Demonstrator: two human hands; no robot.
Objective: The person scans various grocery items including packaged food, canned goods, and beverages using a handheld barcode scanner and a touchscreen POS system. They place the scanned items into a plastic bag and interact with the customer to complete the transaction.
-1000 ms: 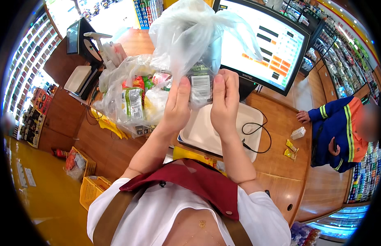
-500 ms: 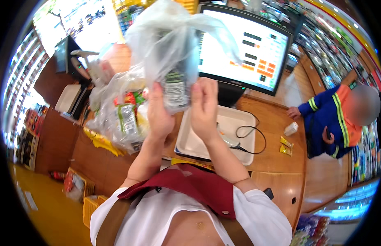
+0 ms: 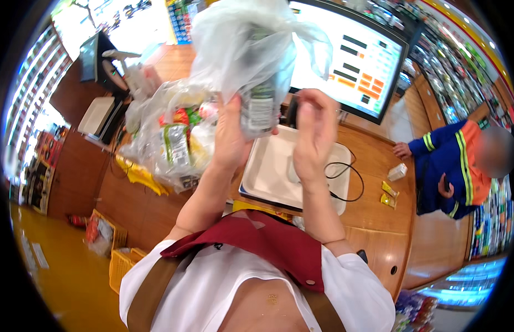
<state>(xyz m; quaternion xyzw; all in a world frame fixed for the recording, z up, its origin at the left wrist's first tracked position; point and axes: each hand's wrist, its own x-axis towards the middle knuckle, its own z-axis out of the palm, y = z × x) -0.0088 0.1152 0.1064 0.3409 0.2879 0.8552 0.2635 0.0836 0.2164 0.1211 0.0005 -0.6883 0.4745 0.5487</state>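
My left hand (image 3: 230,133) is wrapped round the lower part of a dark package (image 3: 261,91) with a pale barcode label. A translucent plastic bag (image 3: 226,39) covers the package and billows above it, hiding its exact kind. To its right, my right hand (image 3: 315,133) is raised with fingers apart and loosely bent, holding nothing I can see. Beneath that hand lies a cream tray (image 3: 268,171), in which a pale object shows partly behind my wrist. A black cable (image 3: 356,196) loops over the tray's right side.
Left of my arms sits a plastic bag of packaged goods (image 3: 177,144). A large monitor (image 3: 351,66) stands beyond the tray. Two small yellow packets (image 3: 387,193) and a white box (image 3: 397,172) lie on the wooden counter (image 3: 373,232), near a person in a blue and orange jacket (image 3: 450,160).
My right hand has come off the bagged package and moved right, its fingers spreading. My left hand still holds the package, now slightly further right in view.
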